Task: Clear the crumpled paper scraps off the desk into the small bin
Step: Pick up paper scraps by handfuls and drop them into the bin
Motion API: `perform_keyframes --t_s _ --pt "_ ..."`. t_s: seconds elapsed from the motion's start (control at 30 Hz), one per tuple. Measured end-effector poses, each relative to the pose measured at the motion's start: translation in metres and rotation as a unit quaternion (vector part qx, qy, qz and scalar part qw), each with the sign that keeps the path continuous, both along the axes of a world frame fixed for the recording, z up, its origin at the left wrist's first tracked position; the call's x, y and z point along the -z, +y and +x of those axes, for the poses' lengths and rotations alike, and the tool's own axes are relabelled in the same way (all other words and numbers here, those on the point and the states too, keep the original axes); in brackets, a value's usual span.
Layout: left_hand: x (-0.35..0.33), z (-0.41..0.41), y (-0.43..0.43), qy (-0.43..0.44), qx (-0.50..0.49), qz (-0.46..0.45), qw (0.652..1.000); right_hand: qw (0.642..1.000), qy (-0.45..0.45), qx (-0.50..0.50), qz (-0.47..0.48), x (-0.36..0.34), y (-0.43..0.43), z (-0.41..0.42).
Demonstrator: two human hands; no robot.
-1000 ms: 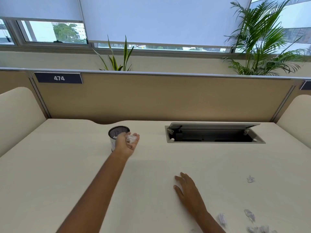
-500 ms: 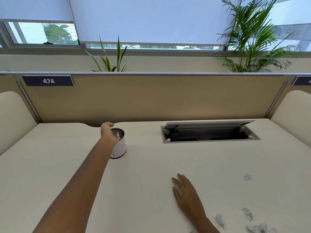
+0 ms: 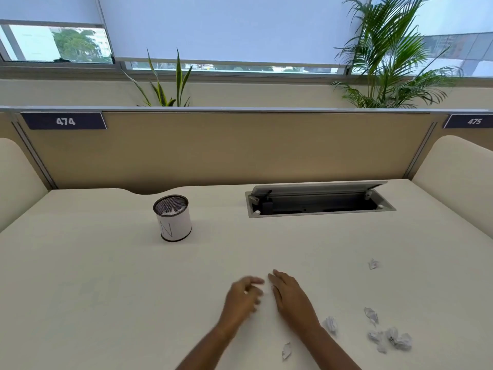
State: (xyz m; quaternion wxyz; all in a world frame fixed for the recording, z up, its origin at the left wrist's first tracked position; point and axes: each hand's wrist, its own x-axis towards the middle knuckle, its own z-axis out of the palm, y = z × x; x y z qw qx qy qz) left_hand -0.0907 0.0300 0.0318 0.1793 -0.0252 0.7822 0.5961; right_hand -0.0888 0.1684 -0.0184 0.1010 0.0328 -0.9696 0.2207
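A small round bin [image 3: 174, 222] with a black mesh rim and a white paper wrap stands on the cream desk [image 3: 93, 289], left of centre; white crumpled paper shows inside it. My left hand [image 3: 241, 300] is blurred above the desk's near middle, fingers loosely spread, holding nothing. Beside it my right hand [image 3: 289, 297] lies flat on the desk, empty. Several crumpled paper scraps lie to the right: one alone [image 3: 373, 263], one by my right forearm [image 3: 330, 324], a cluster [image 3: 392, 340] and one near the front edge [image 3: 286, 351].
An open cable tray [image 3: 320, 202] with a raised lid is sunk into the desk at the back right. A tan partition [image 3: 226, 148] with labels 474 and 475 closes the far side. Cream side panels stand at both ends.
My left hand carried a scrap to the bin, let it go inside, and has drawn back to the near middle beside my right hand. The right hand stayed put.
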Motion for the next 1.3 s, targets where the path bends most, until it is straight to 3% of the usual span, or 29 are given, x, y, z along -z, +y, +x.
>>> perform_keyframes --t_s 0.13,0.23,0.47,0.63,0.7,0.77,0.83,0.9,0.97,1.07,1.2,1.3 --pt "0.010 0.041 0.016 0.051 0.167 -0.144 0.974 0.998 -0.042 -0.033 -0.039 -0.016 0.019 0.003" --pt "0.012 0.058 0.020 0.104 0.203 -0.207 0.951 0.996 -0.052 -0.024 -0.070 -0.028 0.035 0.014" --pt "0.016 0.069 0.033 0.196 0.162 -0.244 0.936 0.996 -0.038 0.041 -0.073 -0.021 0.060 0.064" --pt "0.018 0.065 0.035 0.169 0.127 -0.228 0.951 0.995 -0.060 0.062 -0.047 -0.020 0.067 0.085" --pt "0.017 0.064 0.036 0.129 0.103 -0.189 0.968 0.995 -0.051 0.064 -0.053 -0.021 0.068 0.087" --pt "0.012 0.066 0.037 0.046 0.053 -0.085 0.994 0.992 -0.044 0.070 -0.093 -0.026 0.064 0.088" --pt "0.004 0.068 0.040 -0.051 0.002 0.030 0.998 0.983 -0.037 0.079 -0.158 -0.034 0.057 0.086" --pt "-0.005 0.070 0.043 -0.144 -0.047 0.156 0.976 0.971 -0.027 0.074 -0.227 -0.046 0.046 0.084" --pt "-0.012 0.071 0.044 -0.219 -0.093 0.272 0.932 0.959 -0.025 0.043 -0.278 -0.058 0.033 0.083" --pt "-0.017 0.070 0.043 -0.264 -0.122 0.380 0.878 0.949 -0.054 -0.013 -0.311 -0.072 0.018 0.082" --pt "-0.023 0.066 0.038 -0.280 -0.144 0.452 0.835 0.951 -0.039 -0.025 -0.306 -0.075 0.016 0.081" --pt "-0.022 0.059 0.028 -0.254 -0.183 0.410 0.856 0.959 -0.015 0.002 -0.282 -0.069 0.027 0.082"
